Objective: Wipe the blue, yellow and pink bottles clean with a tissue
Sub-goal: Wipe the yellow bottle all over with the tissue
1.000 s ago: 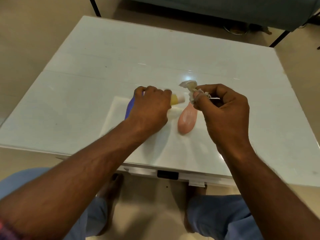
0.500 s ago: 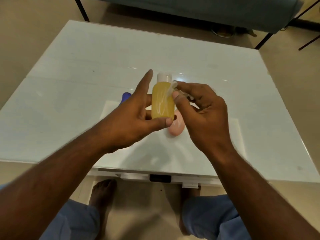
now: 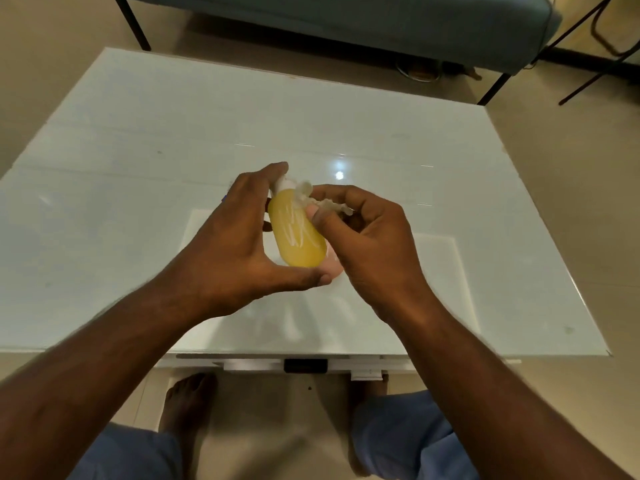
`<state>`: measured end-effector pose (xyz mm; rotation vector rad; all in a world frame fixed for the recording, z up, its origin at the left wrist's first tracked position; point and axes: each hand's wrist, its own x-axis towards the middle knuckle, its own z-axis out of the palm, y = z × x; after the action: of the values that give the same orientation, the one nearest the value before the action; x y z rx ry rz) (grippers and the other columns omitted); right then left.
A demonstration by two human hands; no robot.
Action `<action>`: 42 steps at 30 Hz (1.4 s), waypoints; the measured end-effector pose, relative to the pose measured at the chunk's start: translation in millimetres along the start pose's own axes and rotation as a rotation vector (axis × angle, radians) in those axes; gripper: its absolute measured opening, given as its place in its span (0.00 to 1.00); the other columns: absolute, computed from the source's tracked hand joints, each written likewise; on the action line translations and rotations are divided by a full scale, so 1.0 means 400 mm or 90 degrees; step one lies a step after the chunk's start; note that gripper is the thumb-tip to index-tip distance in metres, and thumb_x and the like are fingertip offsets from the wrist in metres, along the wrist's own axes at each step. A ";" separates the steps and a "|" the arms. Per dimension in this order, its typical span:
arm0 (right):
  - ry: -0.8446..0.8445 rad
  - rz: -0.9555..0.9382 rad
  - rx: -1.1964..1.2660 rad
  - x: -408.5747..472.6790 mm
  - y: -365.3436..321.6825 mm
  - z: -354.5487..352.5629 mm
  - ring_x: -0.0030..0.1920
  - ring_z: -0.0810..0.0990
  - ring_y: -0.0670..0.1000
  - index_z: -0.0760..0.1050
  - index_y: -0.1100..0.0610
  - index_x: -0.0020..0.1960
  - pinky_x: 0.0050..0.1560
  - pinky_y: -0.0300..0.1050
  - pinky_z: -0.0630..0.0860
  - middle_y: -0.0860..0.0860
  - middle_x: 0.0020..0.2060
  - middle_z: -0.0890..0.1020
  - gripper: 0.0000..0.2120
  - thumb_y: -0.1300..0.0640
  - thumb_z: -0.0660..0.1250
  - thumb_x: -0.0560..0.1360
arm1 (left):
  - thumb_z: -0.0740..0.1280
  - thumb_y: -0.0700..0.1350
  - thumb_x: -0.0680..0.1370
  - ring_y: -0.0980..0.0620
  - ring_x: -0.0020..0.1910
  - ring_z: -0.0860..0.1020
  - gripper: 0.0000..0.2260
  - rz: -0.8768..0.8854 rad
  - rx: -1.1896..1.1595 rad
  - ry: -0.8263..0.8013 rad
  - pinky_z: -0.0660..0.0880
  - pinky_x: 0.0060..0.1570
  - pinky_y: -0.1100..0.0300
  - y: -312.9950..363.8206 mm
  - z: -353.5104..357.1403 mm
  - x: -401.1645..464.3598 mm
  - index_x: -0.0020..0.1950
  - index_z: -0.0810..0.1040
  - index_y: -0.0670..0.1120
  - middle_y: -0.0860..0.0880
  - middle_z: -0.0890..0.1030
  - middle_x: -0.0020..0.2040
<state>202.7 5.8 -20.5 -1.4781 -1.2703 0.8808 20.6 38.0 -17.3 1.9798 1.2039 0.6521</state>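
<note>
My left hand (image 3: 228, 244) holds the yellow bottle (image 3: 296, 233) above the table, index finger on its white cap and thumb under its base. White scribbled marks show on the bottle's front. My right hand (image 3: 363, 237) pinches a crumpled white tissue (image 3: 311, 197) against the bottle's upper right side. A small part of the pink bottle (image 3: 334, 266) shows on the table below the yellow one. The blue bottle is almost wholly hidden behind my left hand.
The white glossy table (image 3: 138, 168) fills most of the view, with a paler rectangle under the hands. A teal bench (image 3: 346, 22) on black legs stands beyond the far edge. My knees and bare feet show below the near edge.
My left hand lifted the yellow bottle off the table and turned its marked side toward me. My right hand brought the tissue onto the bottle's upper side.
</note>
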 end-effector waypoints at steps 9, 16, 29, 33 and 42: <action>-0.064 -0.332 -0.190 -0.031 -0.001 0.013 0.59 0.84 0.50 0.87 0.59 0.59 0.57 0.45 0.82 0.54 0.59 0.86 0.10 0.56 0.74 0.80 | 0.73 0.73 0.54 0.48 0.72 0.70 0.58 -0.052 0.038 0.106 0.72 0.67 0.50 -0.016 -0.022 0.009 0.81 0.59 0.55 0.51 0.70 0.75; -0.072 -0.284 -0.153 -0.030 -0.016 0.008 0.61 0.83 0.48 0.87 0.58 0.61 0.59 0.45 0.81 0.52 0.59 0.86 0.12 0.53 0.72 0.81 | 0.74 0.71 0.57 0.55 0.69 0.70 0.57 0.014 0.027 0.080 0.66 0.59 0.68 -0.011 0.009 -0.011 0.81 0.55 0.57 0.58 0.72 0.70; 0.032 -0.308 -0.113 -0.038 -0.022 -0.004 0.46 0.88 0.47 0.89 0.59 0.46 0.47 0.48 0.84 0.52 0.43 0.90 0.15 0.53 0.68 0.83 | 0.73 0.73 0.58 0.57 0.67 0.73 0.58 0.031 0.007 0.114 0.69 0.63 0.68 -0.013 0.005 0.006 0.82 0.54 0.53 0.56 0.70 0.71; -0.018 -0.275 -0.151 -0.033 -0.022 0.002 0.66 0.83 0.45 0.86 0.56 0.64 0.66 0.42 0.80 0.50 0.64 0.86 0.13 0.52 0.68 0.84 | 0.80 0.62 0.62 0.62 0.67 0.74 0.58 0.076 -0.011 0.046 0.69 0.62 0.76 0.000 0.030 -0.015 0.83 0.51 0.53 0.58 0.71 0.72; 0.015 -0.292 -0.159 -0.035 -0.023 0.006 0.63 0.84 0.44 0.86 0.57 0.63 0.62 0.39 0.80 0.50 0.61 0.87 0.12 0.55 0.70 0.83 | 0.77 0.67 0.63 0.53 0.74 0.69 0.56 0.082 0.037 0.076 0.73 0.71 0.53 0.005 0.022 -0.017 0.83 0.52 0.51 0.53 0.65 0.78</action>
<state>195.1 -7.5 -13.3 -1.2969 -1.6600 0.4125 25.0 28.7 -21.3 2.1055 1.1839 0.8179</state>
